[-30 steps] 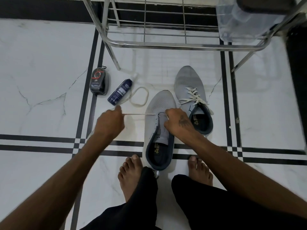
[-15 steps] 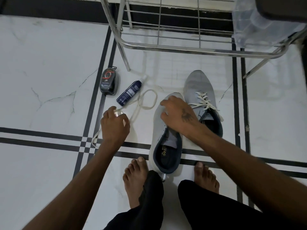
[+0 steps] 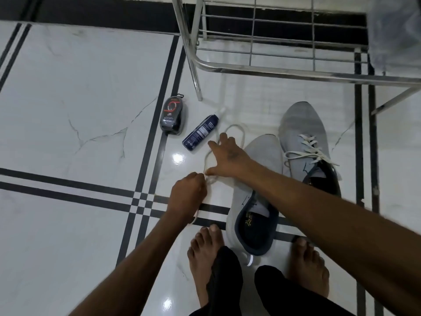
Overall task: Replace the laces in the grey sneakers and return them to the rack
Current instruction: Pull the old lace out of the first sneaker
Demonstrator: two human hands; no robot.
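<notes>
1. Floor: white marble tiles with black inlay stripes. All items below lie on it.
2. Unlaced grey sneaker: lies between the person's bare feet, toe pointing away and heel nearest the person. No lace shows in its eyelets; the right forearm crosses over its middle.
3. Laced grey sneaker: just beside the first, to its right and slightly farther away, with a white lace threaded and its ends loose over the tongue.
4. Loose white lace: lies curled on the floor left of the unlaced sneaker, one loop showing beyond the right hand.
5. Left hand: fingers curled closed around one part of the loose lace, a strand trailing below the wrist.
6. Right hand: reaches across to the left, fingers spread and extended over the lace loop, thumb tip meeting the lace next to the left hand.
7. Rack: a metal frame with wire shelf, standing beyond the sneakers.
8. Other items: a dark spray can and a packaged shoe-care item lie left of the lace.
</notes>
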